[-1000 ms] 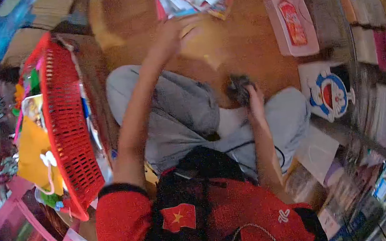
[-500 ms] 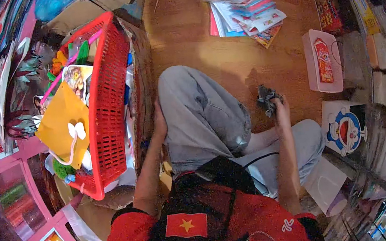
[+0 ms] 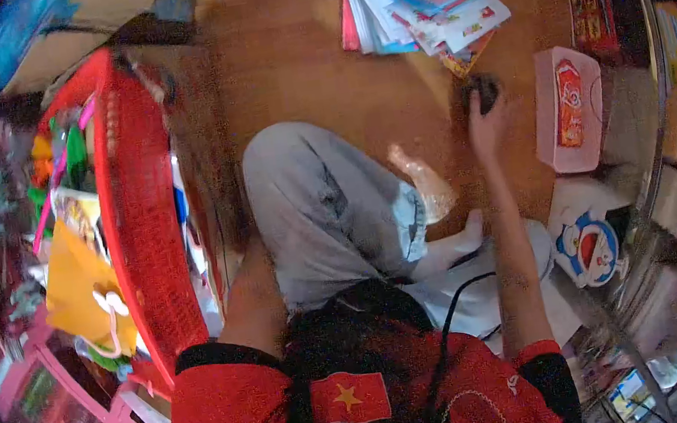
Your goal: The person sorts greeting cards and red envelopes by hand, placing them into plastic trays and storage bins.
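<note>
Near right hand [image 3: 489, 123] gripping dark cloth [image 3: 483, 92] — booklets [image 3: 432, 3], pink box [image 3: 548, 126]

Papers [image 3: 443, 2] on floor [image 3: 292, 62] beyond cloth [image 3: 488, 87]; basket [image 3: 147, 212] left, tray [image 3: 579, 161] right

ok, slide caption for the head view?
Right hand holding a dark bundle near overlapping papers, red basket on the left.

Basket [image 3: 150, 238]: red. In it: orange paper [image 3: 69, 267]. Right of it: grey trousers [image 3: 296, 187], dark cloth [image 3: 484, 90], pink tray [image 3: 565, 162].
</note>
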